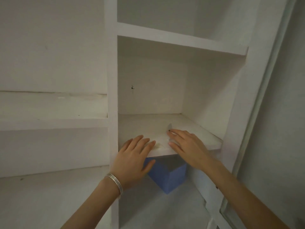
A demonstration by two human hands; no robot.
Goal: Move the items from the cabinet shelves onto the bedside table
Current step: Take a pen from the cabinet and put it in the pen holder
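Down low, both hands at the cabinet shelf edge

Closest up, the left hand with a silver bangle lies flat on the front lip of the middle shelf, fingers spread and released, holding nothing. Right hand is the same, palm down, fingers loose beside a small pale thing I can't make out. Under the shelf sits a blue box; upper shelf sits further back.

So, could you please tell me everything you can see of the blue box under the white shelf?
The blue box is matte and plain, with sharp edges and one corner turned toward the camera. It sits in the compartment below the white shelf. Its top is hidden by that shelf, and the left hand overlaps its upper left side; actual contact cannot be told.
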